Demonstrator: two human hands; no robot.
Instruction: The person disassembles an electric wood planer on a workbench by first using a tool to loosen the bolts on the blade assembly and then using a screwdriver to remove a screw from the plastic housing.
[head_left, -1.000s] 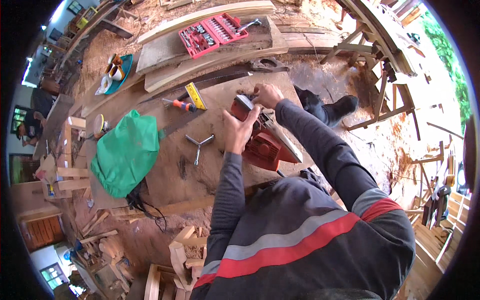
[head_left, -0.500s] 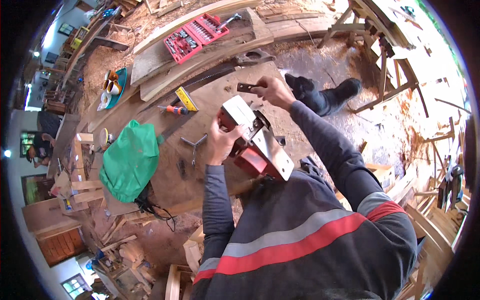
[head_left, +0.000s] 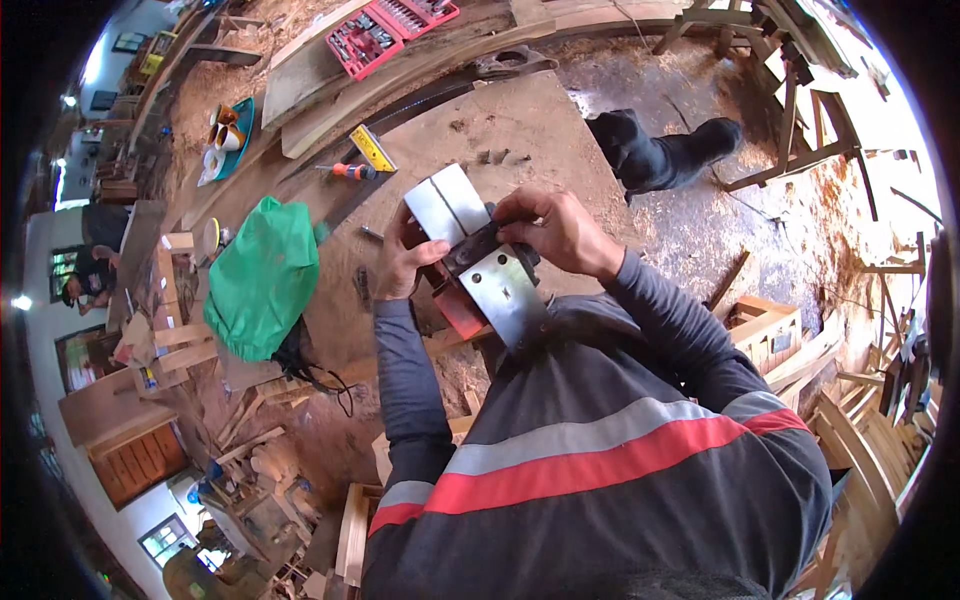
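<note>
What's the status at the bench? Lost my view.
Left hand grips the upturned electric planer from the side. Right hand on its middle. Green cloth lies clear beside.

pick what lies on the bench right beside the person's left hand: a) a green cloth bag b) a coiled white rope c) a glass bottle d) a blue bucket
a: a green cloth bag lies on the wooden bench just to the left of the left hand, while both hands, the right hand included, hold the red power planer with its metal sole turned up.
</note>
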